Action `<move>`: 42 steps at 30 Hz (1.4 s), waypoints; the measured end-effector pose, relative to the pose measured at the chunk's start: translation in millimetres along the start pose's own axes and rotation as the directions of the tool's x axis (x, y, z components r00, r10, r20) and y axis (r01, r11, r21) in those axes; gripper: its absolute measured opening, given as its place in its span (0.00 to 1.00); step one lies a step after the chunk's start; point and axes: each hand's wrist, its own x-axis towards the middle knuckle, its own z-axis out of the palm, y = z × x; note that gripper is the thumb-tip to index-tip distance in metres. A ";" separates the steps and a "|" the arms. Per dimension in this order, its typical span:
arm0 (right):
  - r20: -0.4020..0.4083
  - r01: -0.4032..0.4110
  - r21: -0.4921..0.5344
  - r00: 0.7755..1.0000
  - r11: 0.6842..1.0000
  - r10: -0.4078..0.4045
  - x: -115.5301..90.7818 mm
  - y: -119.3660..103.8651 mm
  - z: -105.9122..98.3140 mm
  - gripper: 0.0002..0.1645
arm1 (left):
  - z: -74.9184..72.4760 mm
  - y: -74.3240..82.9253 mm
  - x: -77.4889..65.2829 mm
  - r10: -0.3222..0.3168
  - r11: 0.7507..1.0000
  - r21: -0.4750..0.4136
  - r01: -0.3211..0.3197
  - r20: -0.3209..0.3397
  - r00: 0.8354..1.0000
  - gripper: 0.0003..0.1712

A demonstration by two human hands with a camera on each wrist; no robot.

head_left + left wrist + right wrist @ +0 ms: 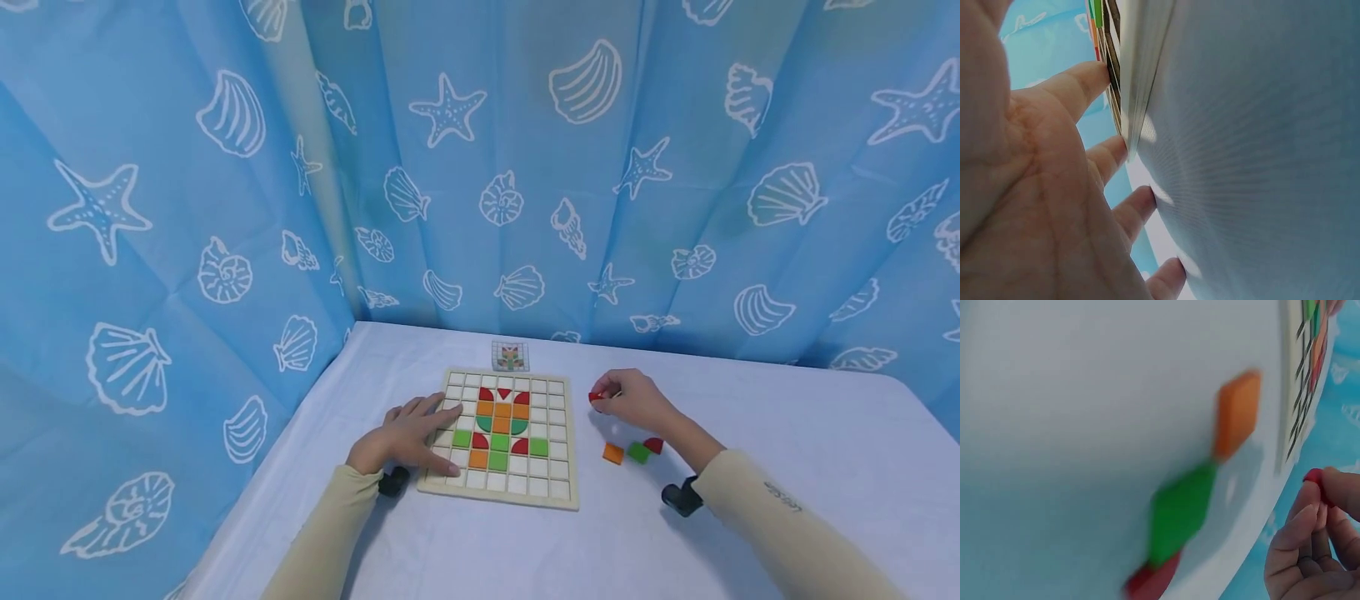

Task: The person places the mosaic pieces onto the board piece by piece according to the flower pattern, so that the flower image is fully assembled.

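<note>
A cream grid board [498, 498] lies on the table with red, orange and green tiles set in a pattern on its middle squares. Spread fingers of my left hand [408, 435] rest across the board's left edge, holding no tile. Right of the board, my right hand [636, 402] pinches a small red tile [596, 397] between thumb and fingertips, above the cloth; its exact shape is mostly covered. Below that hand lie an orange square tile [612, 453], a green square tile [639, 452] and a red quarter-circle tile [654, 446].
A small pattern card [510, 356] showing a coloured grid design lies behind the board. White cloth [825, 433] covers the table. A blue curtain [480, 167] with shells and starfish hangs along the back and left side.
</note>
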 end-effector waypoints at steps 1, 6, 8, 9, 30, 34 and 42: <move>0.008 0.001 0.017 1.000 1.000 -0.001 1.6 -5.2 4.7 0.11 | 0.3 -0.1 -0.2 -0.001 1.000 -0.003 0.001 0.002 1.000 0.58; 0.070 0.052 0.099 0.996 0.994 -0.059 6.1 -30.7 29.4 0.10 | 1.2 -0.1 -0.5 -0.007 1.000 0.010 0.007 -0.001 1.000 0.58; 0.096 0.070 0.130 0.992 0.989 -0.082 6.3 -41.5 39.6 0.10 | 1.0 0.4 -0.6 -0.009 1.000 0.012 0.009 -0.002 1.000 0.58; 0.108 0.071 0.148 0.990 0.987 -0.087 6.3 -46.9 44.8 0.09 | 0.7 0.9 -0.7 -0.008 1.000 0.013 0.008 -0.003 1.000 0.58; 0.291 0.254 0.223 0.904 0.941 -0.313 4.0 -113.7 117.6 0.06 | 1.4 0.3 3.3 -0.022 0.998 0.054 0.022 0.004 1.000 0.58; 0.263 0.301 0.168 0.904 0.939 -0.337 1.5 -119.3 124.0 0.04 | 2.8 -0.2 4.0 -0.014 0.998 0.061 0.014 -0.001 1.000 0.57; 0.199 0.364 0.041 0.910 0.931 -0.364 -2.9 -125.8 130.5 0.07 | 1.6 2.3 3.2 -0.006 0.998 0.069 0.007 -0.011 1.000 0.51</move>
